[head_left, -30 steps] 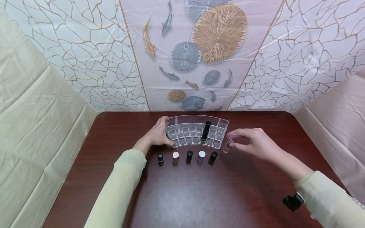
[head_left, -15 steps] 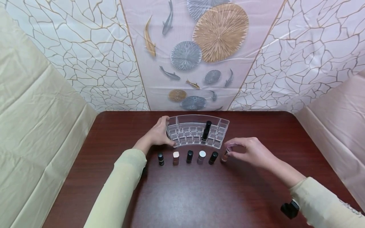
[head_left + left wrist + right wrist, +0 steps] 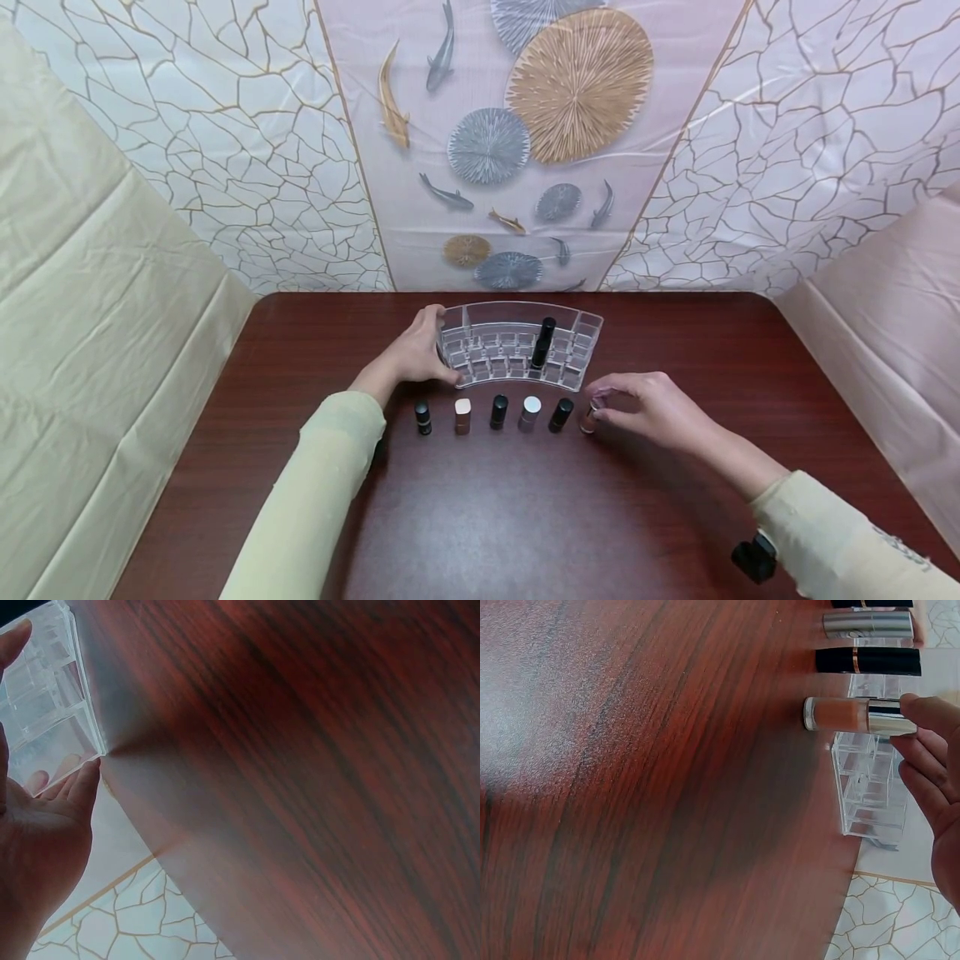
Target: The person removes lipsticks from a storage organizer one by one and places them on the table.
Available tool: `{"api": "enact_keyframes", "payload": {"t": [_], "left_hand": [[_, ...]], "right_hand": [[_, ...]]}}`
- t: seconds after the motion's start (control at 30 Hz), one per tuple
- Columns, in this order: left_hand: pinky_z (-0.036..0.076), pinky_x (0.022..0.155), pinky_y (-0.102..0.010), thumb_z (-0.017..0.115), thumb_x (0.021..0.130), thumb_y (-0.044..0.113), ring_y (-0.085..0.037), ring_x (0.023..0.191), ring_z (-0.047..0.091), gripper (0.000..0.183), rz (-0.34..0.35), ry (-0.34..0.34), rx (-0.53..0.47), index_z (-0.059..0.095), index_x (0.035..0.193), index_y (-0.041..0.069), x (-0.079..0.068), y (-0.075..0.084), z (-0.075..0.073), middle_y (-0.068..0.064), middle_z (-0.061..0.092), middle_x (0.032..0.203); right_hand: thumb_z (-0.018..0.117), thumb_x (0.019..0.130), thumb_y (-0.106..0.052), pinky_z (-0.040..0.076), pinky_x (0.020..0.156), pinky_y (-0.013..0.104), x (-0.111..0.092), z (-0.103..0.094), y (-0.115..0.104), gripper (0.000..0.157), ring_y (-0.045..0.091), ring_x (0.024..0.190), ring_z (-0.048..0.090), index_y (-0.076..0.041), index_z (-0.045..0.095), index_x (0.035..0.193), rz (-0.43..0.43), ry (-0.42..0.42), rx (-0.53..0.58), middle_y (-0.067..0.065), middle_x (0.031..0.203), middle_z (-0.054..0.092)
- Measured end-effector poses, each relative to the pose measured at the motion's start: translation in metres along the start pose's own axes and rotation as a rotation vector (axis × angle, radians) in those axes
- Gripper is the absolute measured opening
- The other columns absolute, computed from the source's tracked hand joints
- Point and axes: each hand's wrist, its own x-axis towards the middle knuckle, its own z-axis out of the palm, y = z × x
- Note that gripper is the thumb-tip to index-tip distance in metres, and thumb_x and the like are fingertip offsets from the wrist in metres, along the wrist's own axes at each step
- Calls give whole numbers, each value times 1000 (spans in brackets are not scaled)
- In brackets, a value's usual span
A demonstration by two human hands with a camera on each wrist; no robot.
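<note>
My left hand grips the left end of a clear acrylic lipstick organizer, thumb at its front corner and fingers at the back. A tall black tube stands in one of the organizer's slots. My right hand pinches the silver cap of a peach lip gloss tube between thumb and fingers. The tube is upright, at the right end of a row in front of the organizer. Its base is at or near the tabletop; I cannot tell whether it touches. Beside it stands a black lipstick.
Further left in the row are a silver-topped lipstick, a black lipstick, a pink-capped lipstick and a small black one. The dark wooden table ends at a patterned cloth backdrop.
My right hand has brought the lip gloss tube toward me and slightly left, down to the right end of the row. The left hand and organizer have stayed in place.
</note>
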Motion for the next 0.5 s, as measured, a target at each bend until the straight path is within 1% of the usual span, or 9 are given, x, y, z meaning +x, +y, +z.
{"api": "enact_keyframes", "payload": {"t": [0.17,0.37,0.5], "left_hand": [[41,120,-48,102,68,28,-36,140,47,123,1,2,3,23,159,1,-1,1,0,-24,41,152],[41,119,-49,101,68,27,-38,139,48,122,12,11,-1,24,158,-2,-4,3,-2,-26,41,152],[41,119,-49,101,68,27,-38,139,48,122,17,12,-1,24,158,-3,-3,3,-1,-26,42,151]], "right_hand": [[87,87,-2,63,82,47,-1,-3,-3,34,19,96,77,-12,79,118,29,-28,4,-3,107,80],[89,85,-7,63,83,43,-2,-4,-4,36,18,98,77,-12,79,119,23,-30,-33,0,110,81],[91,84,-12,63,85,45,2,-8,-5,38,20,102,77,-10,79,119,34,-23,-52,1,111,81]]}}
